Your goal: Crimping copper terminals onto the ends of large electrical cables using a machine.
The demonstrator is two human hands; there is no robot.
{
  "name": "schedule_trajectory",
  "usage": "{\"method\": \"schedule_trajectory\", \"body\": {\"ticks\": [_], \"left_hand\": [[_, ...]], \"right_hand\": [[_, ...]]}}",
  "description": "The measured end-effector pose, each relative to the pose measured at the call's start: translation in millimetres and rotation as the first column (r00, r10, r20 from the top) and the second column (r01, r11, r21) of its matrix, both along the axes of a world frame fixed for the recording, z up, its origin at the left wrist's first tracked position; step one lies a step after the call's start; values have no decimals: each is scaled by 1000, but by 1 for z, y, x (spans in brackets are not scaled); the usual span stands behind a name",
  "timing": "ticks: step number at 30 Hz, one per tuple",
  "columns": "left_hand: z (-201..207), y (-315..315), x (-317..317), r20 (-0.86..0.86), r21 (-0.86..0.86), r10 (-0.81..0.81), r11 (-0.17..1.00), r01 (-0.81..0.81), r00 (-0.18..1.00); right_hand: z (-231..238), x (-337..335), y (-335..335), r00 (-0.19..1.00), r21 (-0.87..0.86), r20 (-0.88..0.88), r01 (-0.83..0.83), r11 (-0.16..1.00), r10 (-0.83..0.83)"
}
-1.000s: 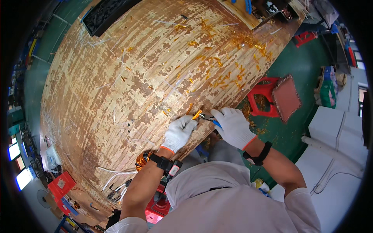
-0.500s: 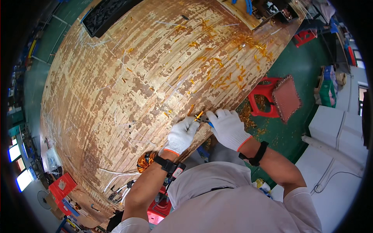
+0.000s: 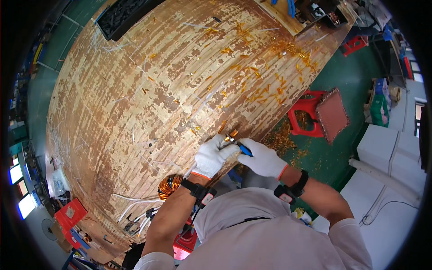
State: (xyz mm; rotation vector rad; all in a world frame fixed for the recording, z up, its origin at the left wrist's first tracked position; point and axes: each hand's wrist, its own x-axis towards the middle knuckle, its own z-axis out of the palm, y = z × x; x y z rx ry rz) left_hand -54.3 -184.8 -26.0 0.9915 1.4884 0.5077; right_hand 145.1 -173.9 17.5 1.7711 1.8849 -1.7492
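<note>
White knitted gloves with orange cuffs cover both my hands, which work close together over the table's near edge. My right hand (image 3: 264,161) is closed around a small blue-handled hand tool, apparently pliers or cutters (image 3: 245,150). The tool's dark head points toward my left fingertips. My left hand (image 3: 212,155) pinches a small piece with an amber, shiny strip (image 3: 233,133) at its tip. Most of that piece is hidden by my fingers. Beside my left wrist, on the table, lies a copper-coloured wire coil (image 3: 167,188) with white leads (image 3: 130,208).
Amber scraps (image 3: 265,92) are strewn over the worn wooden table (image 3: 112,121). A black tray (image 3: 121,20) of dark parts sits at the far left, a wooden board (image 3: 283,18) at the far right. Right of the table stand a red stool (image 3: 306,112) and a padded cushion (image 3: 332,114).
My right hand has turned and dropped slightly, showing more of the blue handle and turning the wristband's device into view. My left hand stays nearly in place, its thumb nearer the tool.
</note>
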Motion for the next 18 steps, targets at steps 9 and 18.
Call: {"method": "schedule_trajectory", "body": {"ticks": [9, 18], "left_hand": [[-4, 8, 7, -165, -67, -43, 997, 32, 985], [-18, 7, -19, 239, -36, -22, 999, 32, 971]], "right_hand": [[-4, 0, 18, 890, 220, -11, 447, 867, -456], [-5, 19, 8, 946, 278, 247, -276, 920, 209]]}}
